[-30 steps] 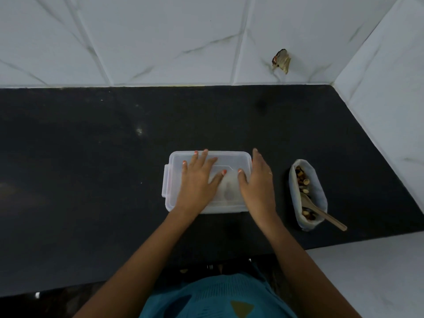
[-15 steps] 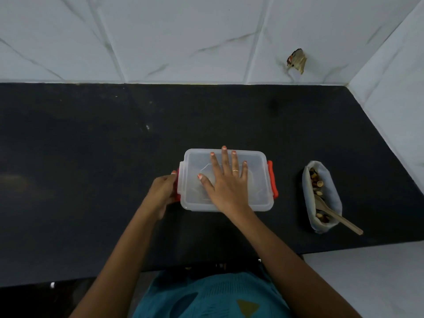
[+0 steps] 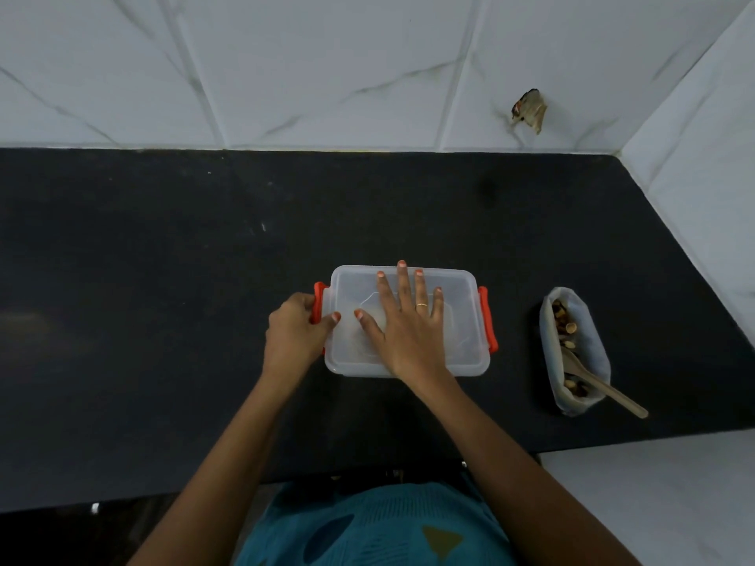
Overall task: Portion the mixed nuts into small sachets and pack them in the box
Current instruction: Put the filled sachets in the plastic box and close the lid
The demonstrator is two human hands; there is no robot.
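A clear plastic box (image 3: 461, 316) with its lid on sits in the middle of the black counter, with an orange clip on each short side. My right hand (image 3: 408, 320) lies flat on the lid, fingers straight and spread. My left hand (image 3: 296, 328) grips the left orange clip (image 3: 318, 306), thumb on the lid's corner. The right clip (image 3: 488, 320) lies down against the box side. Faint pale shapes show through the lid; I cannot tell what they are. A white bag of mixed nuts (image 3: 574, 349) stands to the right, with a wooden spoon (image 3: 600, 381) in it.
The black counter (image 3: 163, 300) runs wide to the left and behind the box. White tiled walls close it off at the back and on the right, with a chipped hole (image 3: 529, 110) in the back wall. A white ledge (image 3: 653, 496) lies at the near right.
A second ago both hands pressed on the lid. My left hand has since moved to the left clip, my right hand to the lid's middle. Both orange clips now show.
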